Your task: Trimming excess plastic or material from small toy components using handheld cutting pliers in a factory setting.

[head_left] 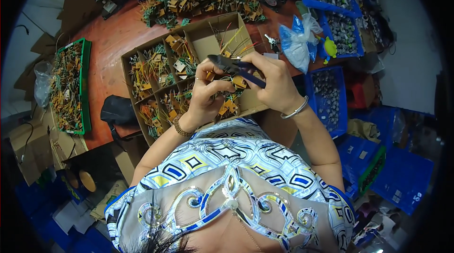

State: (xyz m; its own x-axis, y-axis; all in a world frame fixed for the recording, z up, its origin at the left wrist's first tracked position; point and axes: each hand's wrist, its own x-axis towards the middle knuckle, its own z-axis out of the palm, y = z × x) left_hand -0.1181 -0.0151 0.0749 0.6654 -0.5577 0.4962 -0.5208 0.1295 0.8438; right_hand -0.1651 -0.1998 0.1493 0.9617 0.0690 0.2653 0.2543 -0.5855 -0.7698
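Head view: your right hand (274, 80) closed round blue-handled black cutting pliers (235, 67), long axis running from right palm up-left, jaw tip over left fingertips. Your left hand (208, 93) curled, pinching small tan circuit piece with green leads (230, 93), just below pliers. Divided cardboard tray (203, 40) lies directly beneath both hands.

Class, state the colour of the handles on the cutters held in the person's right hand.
Dark blue, seen in the head view: cutters in the right hand.
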